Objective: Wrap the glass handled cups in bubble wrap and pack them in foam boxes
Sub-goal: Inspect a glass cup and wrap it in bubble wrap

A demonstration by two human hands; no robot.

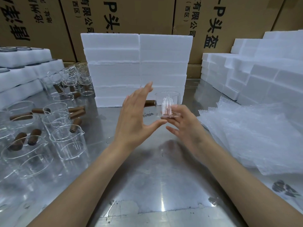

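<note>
**Above the tabletop: a cup held up**

Above the steel tabletop (147, 185) a glass cup (167, 103) is held upright on the right hand's (183, 123) curled fingertips. The left hand (136, 115) is spread flat beside it, gripping nothing. Bubble wrap (255, 136) lies right; foam boxes (136, 69) are stacked behind.

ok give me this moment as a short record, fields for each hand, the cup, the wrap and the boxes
left hand: left hand open, fingers straight, beside the cup, not gripping it
right hand: right hand holds the glass cup from below at its base
cup: upright, above the metal table, wooden handle pointing left
wrap: bubble wrap sheets piled on the right, untouched
boxes: stacked foam boxes behind the hands
waiting: more cups on the left
</note>
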